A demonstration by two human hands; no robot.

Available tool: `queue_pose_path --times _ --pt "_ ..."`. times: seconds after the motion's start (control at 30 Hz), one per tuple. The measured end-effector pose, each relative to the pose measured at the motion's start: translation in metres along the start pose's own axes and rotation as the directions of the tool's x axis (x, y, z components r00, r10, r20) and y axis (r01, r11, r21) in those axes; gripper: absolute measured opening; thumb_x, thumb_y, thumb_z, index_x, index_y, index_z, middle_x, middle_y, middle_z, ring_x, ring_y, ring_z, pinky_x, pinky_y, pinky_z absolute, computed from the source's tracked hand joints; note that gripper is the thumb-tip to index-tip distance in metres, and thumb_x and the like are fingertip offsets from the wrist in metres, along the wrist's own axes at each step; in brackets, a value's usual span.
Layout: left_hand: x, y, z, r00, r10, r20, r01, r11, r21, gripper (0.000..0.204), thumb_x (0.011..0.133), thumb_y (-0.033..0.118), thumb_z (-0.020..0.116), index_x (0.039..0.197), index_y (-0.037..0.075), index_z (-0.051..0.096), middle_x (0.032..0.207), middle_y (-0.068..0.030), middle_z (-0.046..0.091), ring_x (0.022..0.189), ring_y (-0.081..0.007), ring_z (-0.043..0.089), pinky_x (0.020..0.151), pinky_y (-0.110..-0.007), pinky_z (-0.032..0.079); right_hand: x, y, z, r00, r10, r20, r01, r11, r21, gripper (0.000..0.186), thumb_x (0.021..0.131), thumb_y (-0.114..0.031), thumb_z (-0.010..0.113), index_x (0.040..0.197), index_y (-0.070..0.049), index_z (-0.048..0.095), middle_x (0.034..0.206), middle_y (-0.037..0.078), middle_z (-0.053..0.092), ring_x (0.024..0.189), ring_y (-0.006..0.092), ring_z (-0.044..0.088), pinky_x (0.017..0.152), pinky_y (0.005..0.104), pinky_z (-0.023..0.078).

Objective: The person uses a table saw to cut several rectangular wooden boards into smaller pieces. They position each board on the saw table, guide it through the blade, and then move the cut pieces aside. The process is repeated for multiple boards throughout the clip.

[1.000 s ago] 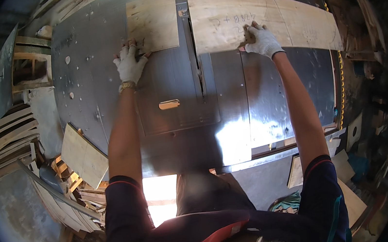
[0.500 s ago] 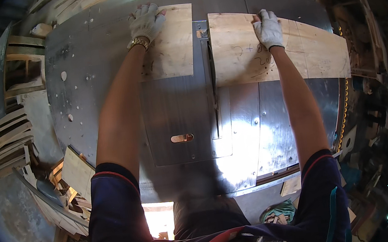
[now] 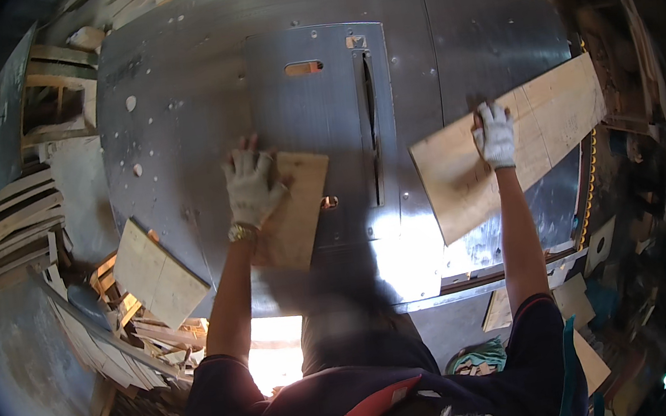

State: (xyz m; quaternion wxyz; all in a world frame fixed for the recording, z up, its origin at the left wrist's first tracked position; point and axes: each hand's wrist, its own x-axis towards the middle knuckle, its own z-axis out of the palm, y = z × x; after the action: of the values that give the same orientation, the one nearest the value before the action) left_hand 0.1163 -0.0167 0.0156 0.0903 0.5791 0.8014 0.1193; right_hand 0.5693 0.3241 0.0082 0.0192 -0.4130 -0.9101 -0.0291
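Note:
A short pale board [image 3: 297,213] lies tilted on the metal saw table, under my gloved left hand [image 3: 253,186]. The left fingers reach over the board's far edge and the thumb rests on its face. To the right, a longer board [image 3: 544,119] slants up toward the table's right side. My gloved right hand [image 3: 496,136] grips it with fingers curled at its far edge. Between the two boards runs a narrow slot [image 3: 374,127] with a dark blade in it. The undersides of both boards are hidden.
The metal table [image 3: 193,100] has several small holes and an oval opening. Another board [image 3: 158,273] leans at the table's near left edge above scrap wood. Curved wooden strips [image 3: 7,226] are stacked at left. A green sack [image 3: 479,357] lies on the floor near right.
Both hands have drawn their boards back toward me, away from the table's far side. The right board has turned, its right end now pointing farther away. The left board has tilted.

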Motion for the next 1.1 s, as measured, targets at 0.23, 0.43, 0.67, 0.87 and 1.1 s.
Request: queue_pose_path --times 0.23,0.43,0.67,0.87,1.1 --pt "-0.164 0.047 0.007 0.804 -0.569 -0.174 0.558 0.822 -0.108 0.073 0.076 0.046 0.083 0.136 0.009 0.063 0.151 -0.0173 0.052 0.143 -0.0370 0.045 0.115 -0.056 0.037 -0.173 0.009 -0.016 0.978 -0.191 0.079 0.176 0.970 0.169 0.044 0.087 -0.017 0.068 0.130 -0.007 0.060 0.142 0.020 0.058 0.143 0.0403 0.048 0.122 0.0593 0.033" --pt "-0.258 0.070 0.021 0.591 -0.791 -0.158 0.768 0.612 -0.190 0.066 0.074 0.042 0.086 0.121 0.003 0.062 0.126 -0.0175 0.060 0.117 -0.0385 0.058 0.104 -0.051 0.046 -0.345 0.036 0.009 0.849 0.477 -0.229 -0.491 0.871 -0.003 0.070 0.098 -0.049 0.062 0.145 0.003 0.052 0.145 0.027 0.057 0.131 0.0476 0.057 0.108 0.0553 0.049" --pt "-0.253 0.077 0.030 0.443 -0.861 0.251 0.879 0.362 -0.309 0.064 0.078 0.045 0.085 0.116 -0.003 0.065 0.122 -0.0218 0.066 0.109 -0.0390 0.068 0.092 -0.050 0.055 -0.388 0.032 0.014 0.377 0.921 0.098 -0.887 0.329 0.323 0.073 0.092 -0.051 0.073 0.139 0.002 0.057 0.134 0.024 0.065 0.113 0.0437 0.067 0.092 0.0544 0.057" --pt "-0.260 0.093 0.027 0.520 -0.843 0.136 0.456 0.140 -0.879 0.039 0.083 0.024 0.078 0.110 -0.003 0.067 0.087 -0.0120 0.072 0.082 -0.0212 0.072 0.069 -0.035 0.057 -0.399 0.050 0.018 0.359 0.807 0.469 -0.684 -0.115 0.721 0.068 0.090 -0.047 0.077 0.135 0.001 0.059 0.130 0.022 0.067 0.109 0.0395 0.069 0.089 0.0528 0.058" --pt "-0.272 -0.039 -0.037 0.159 -0.984 -0.086 0.092 0.101 -0.991 0.028 0.082 0.021 0.083 0.096 0.003 0.065 0.078 -0.0025 0.066 0.060 -0.0124 0.056 0.053 -0.032 0.046 -0.422 0.085 0.053 0.486 0.675 0.555 -0.696 -0.085 0.713 0.066 0.099 -0.048 0.069 0.144 -0.002 0.057 0.139 0.014 0.064 0.117 0.0312 0.066 0.094 0.0512 0.058"
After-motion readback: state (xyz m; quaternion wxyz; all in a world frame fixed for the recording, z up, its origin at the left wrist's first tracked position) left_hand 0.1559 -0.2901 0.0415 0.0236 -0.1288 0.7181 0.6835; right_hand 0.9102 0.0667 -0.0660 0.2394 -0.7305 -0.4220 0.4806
